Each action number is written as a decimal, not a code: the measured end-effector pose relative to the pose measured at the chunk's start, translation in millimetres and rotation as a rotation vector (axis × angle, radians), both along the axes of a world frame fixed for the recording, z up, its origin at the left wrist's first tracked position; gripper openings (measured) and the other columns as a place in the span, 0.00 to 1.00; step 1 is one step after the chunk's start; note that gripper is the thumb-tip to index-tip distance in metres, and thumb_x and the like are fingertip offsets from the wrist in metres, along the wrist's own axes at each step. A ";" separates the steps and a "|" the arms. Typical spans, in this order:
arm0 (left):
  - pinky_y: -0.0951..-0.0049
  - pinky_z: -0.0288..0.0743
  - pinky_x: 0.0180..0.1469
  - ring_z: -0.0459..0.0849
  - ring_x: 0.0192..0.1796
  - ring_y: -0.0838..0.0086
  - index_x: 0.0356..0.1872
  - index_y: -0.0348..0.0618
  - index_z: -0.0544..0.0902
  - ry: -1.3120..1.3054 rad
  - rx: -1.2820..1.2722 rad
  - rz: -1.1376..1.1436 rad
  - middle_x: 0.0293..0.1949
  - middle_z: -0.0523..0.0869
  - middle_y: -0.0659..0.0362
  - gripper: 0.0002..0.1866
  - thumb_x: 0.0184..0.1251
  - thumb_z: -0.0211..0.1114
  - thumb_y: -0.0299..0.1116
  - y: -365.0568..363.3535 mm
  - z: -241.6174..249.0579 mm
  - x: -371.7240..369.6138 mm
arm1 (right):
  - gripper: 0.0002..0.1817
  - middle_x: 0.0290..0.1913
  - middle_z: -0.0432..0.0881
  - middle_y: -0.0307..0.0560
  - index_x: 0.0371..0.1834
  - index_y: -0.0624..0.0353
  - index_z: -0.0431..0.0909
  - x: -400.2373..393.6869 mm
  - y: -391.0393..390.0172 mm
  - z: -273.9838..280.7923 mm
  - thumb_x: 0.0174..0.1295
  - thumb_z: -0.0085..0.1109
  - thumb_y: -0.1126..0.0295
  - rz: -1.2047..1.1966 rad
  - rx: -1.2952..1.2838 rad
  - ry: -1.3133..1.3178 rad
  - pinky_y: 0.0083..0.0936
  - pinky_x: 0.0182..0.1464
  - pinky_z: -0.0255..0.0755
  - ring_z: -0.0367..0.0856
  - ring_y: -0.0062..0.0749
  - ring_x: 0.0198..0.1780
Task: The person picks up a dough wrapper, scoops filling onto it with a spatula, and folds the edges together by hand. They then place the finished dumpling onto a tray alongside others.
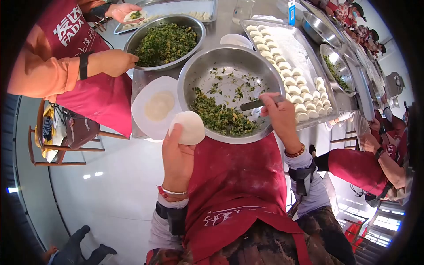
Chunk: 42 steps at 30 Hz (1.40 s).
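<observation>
From my remote seat, I judged the thin, round, white dough wrapper [189, 127] light, limp and easily torn, best supported flat from beneath with only a gentle pinch at its edge. It was in the left hand [178, 154], near the left front rim of a wide, round, shiny steel bowl [187, 76]; the thumb lay over its edge, and the half-curled fingers were partly hidden behind it. The right hand [279, 115] was closed around a flat, dark grey utensil [252, 105], which seemed stiff and easy to control by its end. Below it, the chopped green-and-yellow filling [223, 115] looked moist, loose and apt to crumble off.

A white, rounded-square plate [140, 111] holding a pale round wrapper [160, 106] sat just beside the bowl. The bowl's raised wall stood between my hands and the grey metal worktop [223, 27]. To the right, a rectangular metal tray [297, 49] carried rows of pale, folded dumplings [289, 82], and a co-worker's hand [114, 62] reached to another filled steel bowl [201, 34] at left.
</observation>
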<state>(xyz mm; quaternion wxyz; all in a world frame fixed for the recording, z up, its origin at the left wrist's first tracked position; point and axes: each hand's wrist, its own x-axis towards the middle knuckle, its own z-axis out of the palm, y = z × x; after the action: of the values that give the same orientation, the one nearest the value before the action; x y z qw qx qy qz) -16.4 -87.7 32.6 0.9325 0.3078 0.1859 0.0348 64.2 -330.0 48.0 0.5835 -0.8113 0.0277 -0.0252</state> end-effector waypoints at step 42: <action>0.57 0.71 0.64 0.76 0.61 0.60 0.61 0.30 0.66 0.054 -0.036 0.008 0.59 0.75 0.48 0.20 0.76 0.42 0.33 -60.2 26.7 32.3 | 0.16 0.33 0.81 0.50 0.41 0.68 0.80 2.5 20.8 42.2 0.67 0.52 0.63 0.012 0.578 0.148 0.20 0.31 0.81 0.83 0.26 0.32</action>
<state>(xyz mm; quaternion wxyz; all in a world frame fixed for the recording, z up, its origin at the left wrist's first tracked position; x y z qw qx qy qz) 15.9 -147.8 59.3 0.9323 0.2911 0.2127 0.0271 66.8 -309.2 90.1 0.7869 -0.6111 0.0714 0.0464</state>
